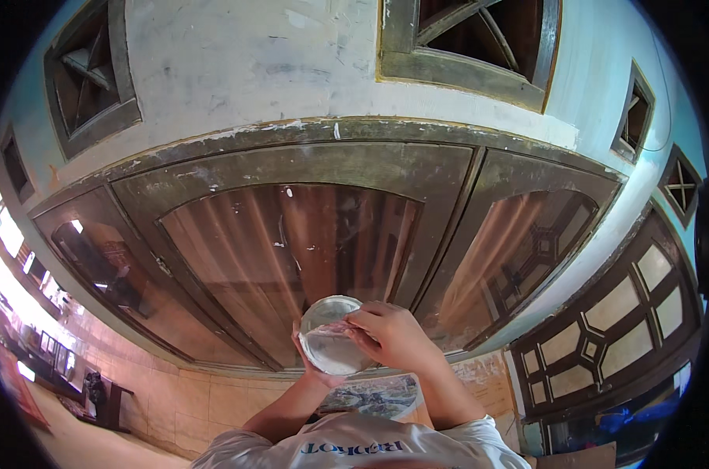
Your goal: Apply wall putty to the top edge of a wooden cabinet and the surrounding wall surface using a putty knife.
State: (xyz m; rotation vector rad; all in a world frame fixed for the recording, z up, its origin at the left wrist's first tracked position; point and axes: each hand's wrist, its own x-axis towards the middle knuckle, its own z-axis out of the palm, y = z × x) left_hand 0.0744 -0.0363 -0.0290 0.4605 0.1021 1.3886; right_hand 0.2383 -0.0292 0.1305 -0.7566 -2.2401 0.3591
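Low in the middle of the view, my left hand (317, 374) is wrapped round the side of a round, pale tub (340, 358). The tub tips toward me, and whitish material coats its inside. My right hand (387, 334) is closed on a flat, pinkish spreader (329, 329) smeared with white, which lies across the tub's mouth. My fingers cover part of the spreader, so its full shape stays hidden. Directly beyond the tub are dark wooden window panels (292, 234) with glass and reddish-brown curtains behind.
Above the panels, a pale wall (253, 62) shows patchy white and grey coating. Small wooden vents (468, 47) with crossed bars are set into it. White specks mark the wooden frame (237, 139). A dark door with panes (612, 320) stands right; dark furniture (104, 402) sits lower left on tiles.
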